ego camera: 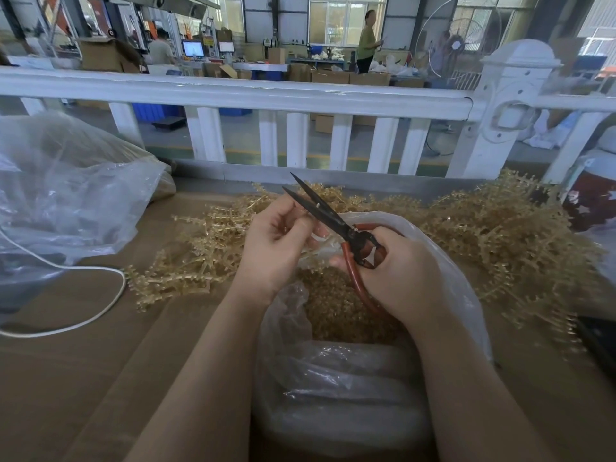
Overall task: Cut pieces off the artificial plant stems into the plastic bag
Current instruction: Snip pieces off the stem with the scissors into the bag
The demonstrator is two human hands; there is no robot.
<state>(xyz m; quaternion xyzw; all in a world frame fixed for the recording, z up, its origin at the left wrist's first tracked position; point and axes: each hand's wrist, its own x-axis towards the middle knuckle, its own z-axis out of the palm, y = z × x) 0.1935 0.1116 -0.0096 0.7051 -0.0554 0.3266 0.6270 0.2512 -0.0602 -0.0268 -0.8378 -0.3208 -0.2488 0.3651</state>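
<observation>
Evidently the job is well underway. The person's right hand (396, 275) grips the red-handled scissors (336, 225), fingers curled through the loops, the dark blades parted and pointing up and away from the knuckles. The left hand (276, 241), just beside the blades, has its fingertips pinched together near them; whether a sliver of stem sits in that pinch I cannot tell, it is too small and pale to make out. Directly beneath both hands gapes the plastic bag (443, 261), and under the wrists it already holds a good heap of cut golden pieces (333, 311). Past the fingers and off to the right-hand side lies a large tangle of uncut artificial plant stems (500, 235), with a thinner scatter of stems (186, 261) out beyond the left hand. Judging by those piles, much remains to be cut. A second filled clear bag (66, 195) sits well off to the left.
</observation>
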